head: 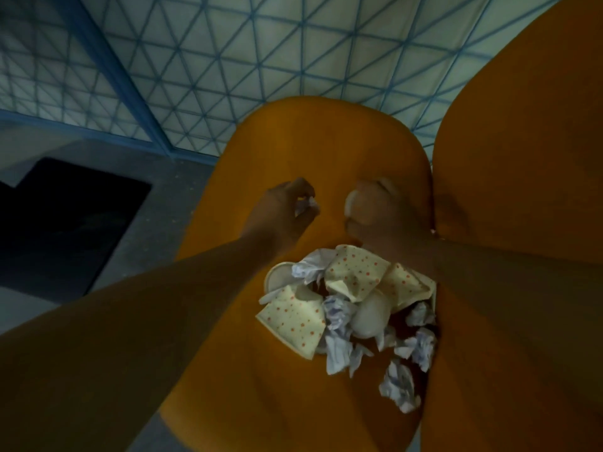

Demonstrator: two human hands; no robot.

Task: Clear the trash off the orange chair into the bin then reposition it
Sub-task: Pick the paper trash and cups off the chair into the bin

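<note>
A pile of trash (352, 308) lay on the orange chair (261, 402) seat: dotted napkins (293, 324), balls of paper (399, 384) and a white cup (370, 316). Past the pile, the left hand (284, 207) pinched a small paper scrap (303, 205). The right hand (381, 210) was curled around something pale; what it was could not be told. Farther off lay a blue patterned floor (261, 60).

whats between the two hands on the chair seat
Nothing: in the head view only bare orange seat shows between the left hand, pinching a paper scrap, and the right hand. The trash pile lies nearer the camera.
</note>
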